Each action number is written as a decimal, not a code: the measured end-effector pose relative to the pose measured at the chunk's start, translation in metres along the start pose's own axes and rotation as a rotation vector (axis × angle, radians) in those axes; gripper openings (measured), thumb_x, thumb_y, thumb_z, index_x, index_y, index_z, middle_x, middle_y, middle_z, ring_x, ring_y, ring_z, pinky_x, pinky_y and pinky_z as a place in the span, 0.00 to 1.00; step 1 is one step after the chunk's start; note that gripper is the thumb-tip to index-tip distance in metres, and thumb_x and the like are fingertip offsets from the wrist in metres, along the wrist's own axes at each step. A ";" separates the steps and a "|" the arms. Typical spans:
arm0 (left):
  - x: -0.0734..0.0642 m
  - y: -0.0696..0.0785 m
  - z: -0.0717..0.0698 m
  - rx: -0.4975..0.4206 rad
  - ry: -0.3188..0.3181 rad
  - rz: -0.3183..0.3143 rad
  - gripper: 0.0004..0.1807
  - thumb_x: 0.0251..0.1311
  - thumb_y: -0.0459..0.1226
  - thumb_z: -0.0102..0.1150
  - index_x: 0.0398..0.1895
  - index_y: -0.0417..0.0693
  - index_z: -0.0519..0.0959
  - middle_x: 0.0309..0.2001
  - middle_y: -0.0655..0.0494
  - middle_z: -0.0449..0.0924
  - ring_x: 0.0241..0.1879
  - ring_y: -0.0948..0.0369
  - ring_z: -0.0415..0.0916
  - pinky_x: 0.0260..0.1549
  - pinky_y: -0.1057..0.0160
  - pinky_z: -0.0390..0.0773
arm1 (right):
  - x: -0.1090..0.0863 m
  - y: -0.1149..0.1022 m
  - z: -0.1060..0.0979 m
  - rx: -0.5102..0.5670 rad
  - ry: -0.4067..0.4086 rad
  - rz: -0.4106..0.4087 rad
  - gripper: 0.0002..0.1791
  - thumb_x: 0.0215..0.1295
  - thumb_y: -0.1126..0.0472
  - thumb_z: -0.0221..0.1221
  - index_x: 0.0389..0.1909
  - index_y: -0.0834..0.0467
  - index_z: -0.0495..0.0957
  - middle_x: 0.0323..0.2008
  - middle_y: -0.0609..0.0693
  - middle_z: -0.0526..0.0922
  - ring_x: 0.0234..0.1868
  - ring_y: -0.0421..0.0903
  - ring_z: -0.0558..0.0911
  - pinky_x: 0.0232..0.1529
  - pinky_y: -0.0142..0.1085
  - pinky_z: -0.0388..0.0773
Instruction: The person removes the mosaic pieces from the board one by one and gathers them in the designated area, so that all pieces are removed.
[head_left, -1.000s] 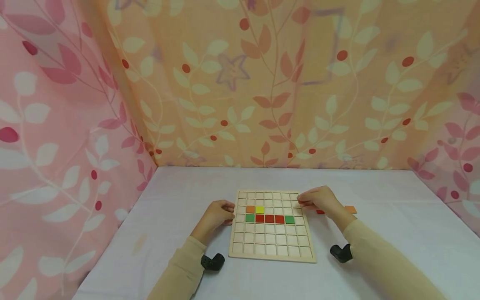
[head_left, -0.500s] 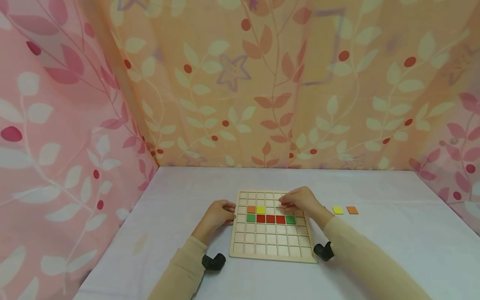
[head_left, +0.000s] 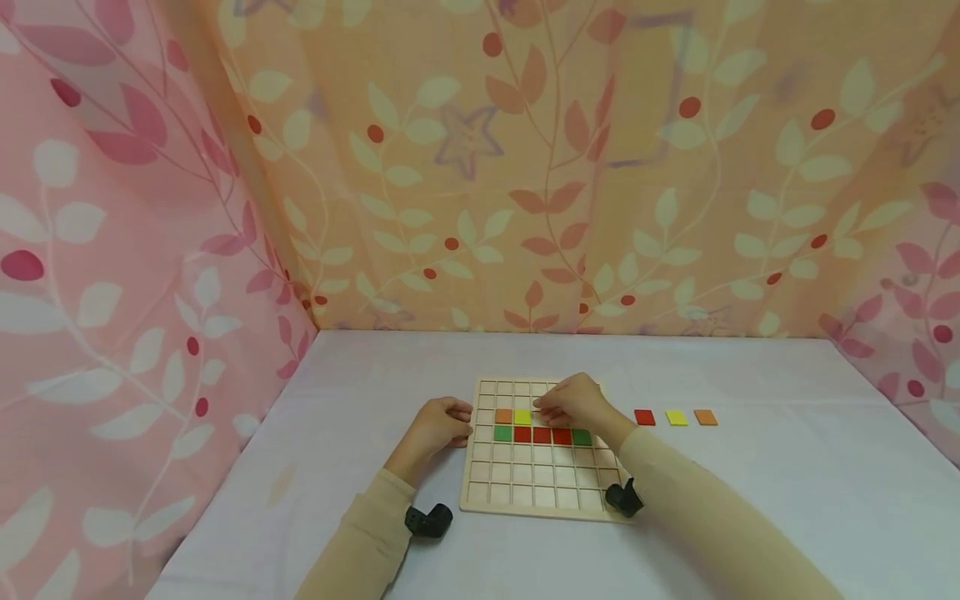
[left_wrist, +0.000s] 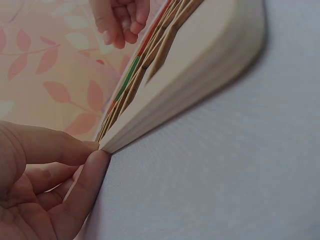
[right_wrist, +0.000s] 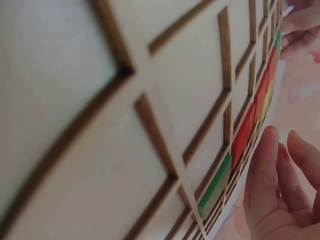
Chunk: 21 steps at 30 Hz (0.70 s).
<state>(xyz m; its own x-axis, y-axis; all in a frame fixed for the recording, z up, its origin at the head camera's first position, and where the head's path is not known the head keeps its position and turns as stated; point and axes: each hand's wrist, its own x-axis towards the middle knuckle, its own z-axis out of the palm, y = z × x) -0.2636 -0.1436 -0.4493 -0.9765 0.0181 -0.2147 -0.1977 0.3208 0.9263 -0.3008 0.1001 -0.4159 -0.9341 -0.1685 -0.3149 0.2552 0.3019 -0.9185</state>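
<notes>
The left hand (head_left: pixel 437 423) pinches the grid board (head_left: pixel 522 496) just to its right, apparently to steady it. The right hand (head_left: pixel 577 402) hangs over the board, its grip hidden; three loose tiles (head_left: pixel 677 417) lie to that hand's right, likely for easy reach.
</notes>
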 end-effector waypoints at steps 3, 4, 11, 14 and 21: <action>0.000 0.000 0.000 -0.003 -0.001 -0.002 0.19 0.54 0.22 0.63 0.51 0.33 0.78 0.42 0.45 0.79 0.33 0.61 0.78 0.29 0.66 0.85 | 0.002 0.000 0.004 -0.005 0.004 0.009 0.09 0.60 0.66 0.66 0.34 0.71 0.84 0.20 0.51 0.85 0.17 0.40 0.80 0.23 0.31 0.83; 0.000 0.000 0.000 -0.001 -0.001 -0.001 0.19 0.54 0.22 0.63 0.51 0.33 0.78 0.42 0.45 0.80 0.33 0.61 0.78 0.29 0.66 0.85 | 0.002 0.000 0.005 -0.008 0.006 0.014 0.09 0.60 0.66 0.66 0.34 0.71 0.83 0.20 0.51 0.85 0.17 0.40 0.80 0.23 0.31 0.83; 0.002 -0.001 0.000 0.003 0.000 -0.003 0.19 0.55 0.22 0.63 0.51 0.34 0.78 0.43 0.45 0.80 0.32 0.61 0.78 0.29 0.67 0.84 | 0.006 0.000 0.011 -0.026 0.003 0.013 0.08 0.59 0.67 0.67 0.32 0.70 0.83 0.19 0.51 0.84 0.16 0.39 0.80 0.23 0.31 0.83; 0.001 -0.001 0.000 0.000 0.001 -0.005 0.19 0.54 0.22 0.63 0.51 0.34 0.78 0.43 0.45 0.80 0.32 0.61 0.78 0.29 0.67 0.84 | 0.006 0.000 0.013 -0.042 0.001 0.020 0.09 0.59 0.66 0.68 0.33 0.71 0.84 0.20 0.51 0.85 0.16 0.40 0.81 0.24 0.31 0.84; 0.002 -0.001 0.000 0.009 0.006 -0.008 0.19 0.55 0.22 0.63 0.52 0.33 0.78 0.42 0.45 0.80 0.32 0.62 0.78 0.29 0.67 0.84 | 0.006 0.000 0.016 -0.072 0.022 0.045 0.09 0.58 0.65 0.69 0.31 0.69 0.84 0.20 0.51 0.84 0.17 0.40 0.81 0.24 0.30 0.83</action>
<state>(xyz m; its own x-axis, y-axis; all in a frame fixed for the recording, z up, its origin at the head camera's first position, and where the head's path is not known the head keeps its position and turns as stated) -0.2657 -0.1436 -0.4508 -0.9755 0.0101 -0.2199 -0.2044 0.3298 0.9216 -0.3025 0.0838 -0.4212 -0.9275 -0.1331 -0.3492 0.2788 0.3760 -0.8837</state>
